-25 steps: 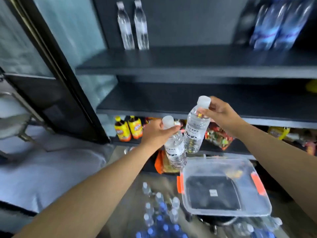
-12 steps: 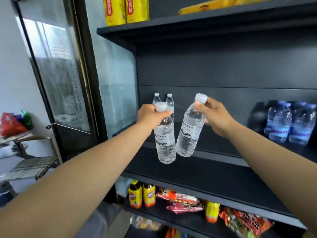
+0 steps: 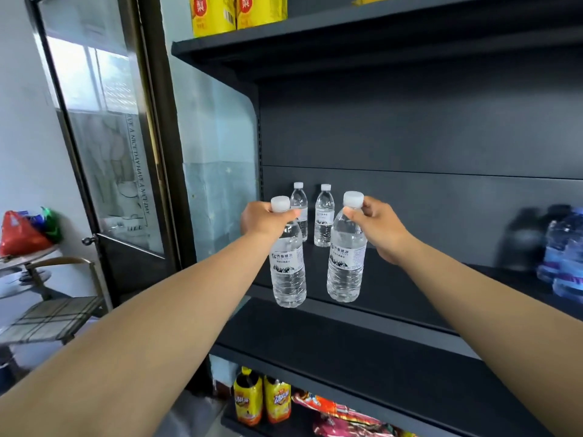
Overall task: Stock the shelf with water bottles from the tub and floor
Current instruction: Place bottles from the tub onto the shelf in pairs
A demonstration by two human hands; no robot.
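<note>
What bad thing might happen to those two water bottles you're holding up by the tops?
1. Each hand, left and right, holds its bottle only near the cap, so the left bottle or right bottle might slip and drop.
2. Both hang at the shelf edge; a bottom may bump it.
3. Pushed back too far, they may topple the two standing bottles behind.

Both forearms extend forward, converging toward frame centre. Left hand grips a water bottle at its neck (fingers curled). Right hand pinches a second water bottle just below its cap.
</note>
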